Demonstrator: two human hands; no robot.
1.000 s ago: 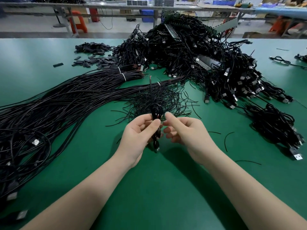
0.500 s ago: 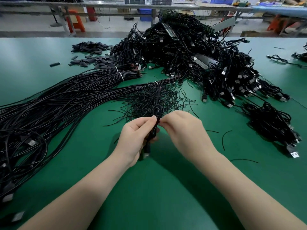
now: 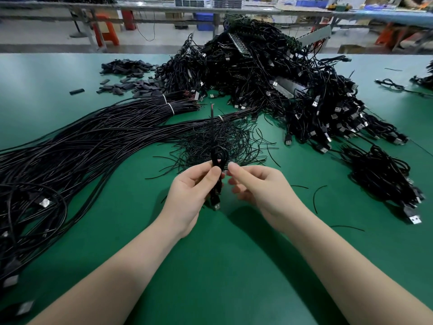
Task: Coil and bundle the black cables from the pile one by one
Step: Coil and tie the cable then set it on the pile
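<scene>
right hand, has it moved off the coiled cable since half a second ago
Yes. The right hand has drawn back rightward from the coiled cable, which the left hand grips.

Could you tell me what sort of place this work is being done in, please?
Probably a cable assembly workshop or factory floor: a long green-topped workbench carries a large heap of coiled black USB cables and tied sheaves of straight black cables, with more benches and orange plastic stools behind.

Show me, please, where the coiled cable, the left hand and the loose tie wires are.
coiled cable [image 3: 219,154], head view, on its looped top above the fingers.
left hand [image 3: 191,194], head view, on the back of the hand.
tie wires [image 3: 225,139], head view, on the middle of the heap.
</scene>
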